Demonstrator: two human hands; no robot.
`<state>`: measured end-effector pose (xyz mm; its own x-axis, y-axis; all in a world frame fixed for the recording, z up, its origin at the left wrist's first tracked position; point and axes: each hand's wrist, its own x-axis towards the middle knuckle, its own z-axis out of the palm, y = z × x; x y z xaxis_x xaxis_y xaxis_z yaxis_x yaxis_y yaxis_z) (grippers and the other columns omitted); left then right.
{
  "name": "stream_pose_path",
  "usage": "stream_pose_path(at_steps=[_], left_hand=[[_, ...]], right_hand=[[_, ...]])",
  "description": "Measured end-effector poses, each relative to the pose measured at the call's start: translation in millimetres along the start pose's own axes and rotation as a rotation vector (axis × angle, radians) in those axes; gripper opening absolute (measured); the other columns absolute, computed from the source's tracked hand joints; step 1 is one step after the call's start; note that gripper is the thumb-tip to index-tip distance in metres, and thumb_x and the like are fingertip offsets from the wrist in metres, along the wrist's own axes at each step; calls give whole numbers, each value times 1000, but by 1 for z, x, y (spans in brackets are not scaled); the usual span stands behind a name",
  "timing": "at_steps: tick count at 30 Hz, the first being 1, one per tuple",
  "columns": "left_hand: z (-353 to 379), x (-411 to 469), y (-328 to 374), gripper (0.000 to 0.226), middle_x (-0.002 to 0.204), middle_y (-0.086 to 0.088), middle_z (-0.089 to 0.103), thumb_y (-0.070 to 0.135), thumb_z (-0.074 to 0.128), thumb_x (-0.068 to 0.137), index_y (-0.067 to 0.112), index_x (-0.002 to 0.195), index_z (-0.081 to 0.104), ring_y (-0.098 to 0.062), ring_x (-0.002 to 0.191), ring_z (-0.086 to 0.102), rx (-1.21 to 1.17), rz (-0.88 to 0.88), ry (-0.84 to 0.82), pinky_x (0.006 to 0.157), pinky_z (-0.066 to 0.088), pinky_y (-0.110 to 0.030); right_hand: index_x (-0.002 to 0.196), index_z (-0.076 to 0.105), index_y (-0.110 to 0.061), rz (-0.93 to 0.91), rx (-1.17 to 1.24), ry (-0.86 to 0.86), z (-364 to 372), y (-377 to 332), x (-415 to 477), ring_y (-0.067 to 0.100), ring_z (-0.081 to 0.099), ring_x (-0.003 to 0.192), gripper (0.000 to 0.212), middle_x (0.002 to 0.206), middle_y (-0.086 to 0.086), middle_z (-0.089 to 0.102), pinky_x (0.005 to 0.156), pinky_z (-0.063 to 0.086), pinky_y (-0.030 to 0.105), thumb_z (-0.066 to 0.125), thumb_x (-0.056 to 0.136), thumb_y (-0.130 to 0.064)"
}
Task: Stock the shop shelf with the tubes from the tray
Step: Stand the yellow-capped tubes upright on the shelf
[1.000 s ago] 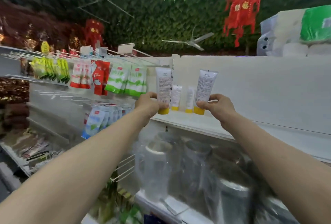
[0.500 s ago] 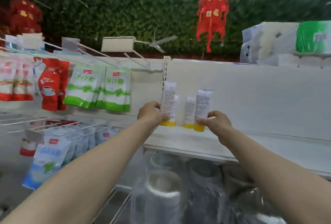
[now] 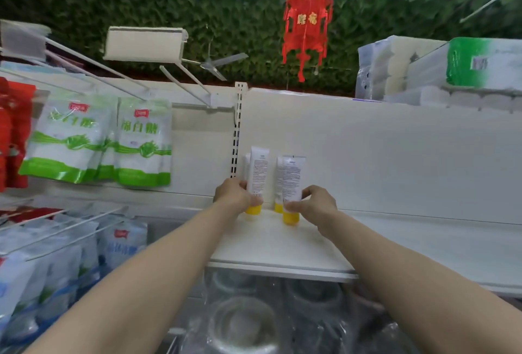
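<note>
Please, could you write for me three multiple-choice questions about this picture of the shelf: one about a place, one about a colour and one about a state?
1. The left hand grips the left tube, the right hand the right tube. Where are both tubes?
A) on the floor
B) at the left end of the white shelf
C) in a drawer
2. What colour are their caps?
A) yellow
B) red
C) blue
3. How are they held?
A) flat
B) upright, cap up
C) upright, cap down
Answers: 1 B, they are beside the slotted post; 2 A, both caps show yellow; 3 C, the caps point down at the shelf.
</note>
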<state>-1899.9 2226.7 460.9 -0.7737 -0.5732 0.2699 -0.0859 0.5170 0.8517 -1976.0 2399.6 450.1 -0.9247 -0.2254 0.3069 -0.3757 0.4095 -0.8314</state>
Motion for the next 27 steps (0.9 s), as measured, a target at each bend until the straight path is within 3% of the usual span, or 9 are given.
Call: stream_pose_path(at_steps=[13, 20, 23, 27], left_hand=[[13, 22, -21, 36, 97, 4, 60, 26, 86, 71, 22, 96, 61, -18, 92, 56, 40, 7, 13, 76, 41, -27], [16, 21, -27, 44, 106, 4, 63, 27, 83, 72, 22, 110, 63, -20, 104, 59, 50, 43, 25, 88, 47, -29], [17, 21, -29, 48, 110, 3, 65, 27, 84, 71, 22, 113, 62, -20, 104, 60, 24, 35, 31, 93, 48, -33], [17, 21, -29, 48, 110, 2, 65, 27, 84, 71, 22, 113, 62, -21, 104, 60, 21, 38, 30, 94, 48, -35]], right_hand=[[86, 57, -17, -10, 1, -79, 7, 15, 37, 16, 56, 82, 36, 90, -1, 60, 63, 43, 27, 87, 69, -27], [86, 57, -20, -47, -44, -96, 14, 21, 42, 14, 56, 81, 37, 87, -5, 60, 62, 42, 25, 87, 70, -35], [82, 57, -22, -44, -61, -104, 15, 22, 43, 17, 58, 88, 35, 88, -4, 61, 70, 46, 28, 86, 70, -37], [82, 56, -28, -50, -125, -79, 18, 22, 48, 21, 56, 105, 34, 105, 1, 63, 83, 47, 31, 83, 70, -44]])
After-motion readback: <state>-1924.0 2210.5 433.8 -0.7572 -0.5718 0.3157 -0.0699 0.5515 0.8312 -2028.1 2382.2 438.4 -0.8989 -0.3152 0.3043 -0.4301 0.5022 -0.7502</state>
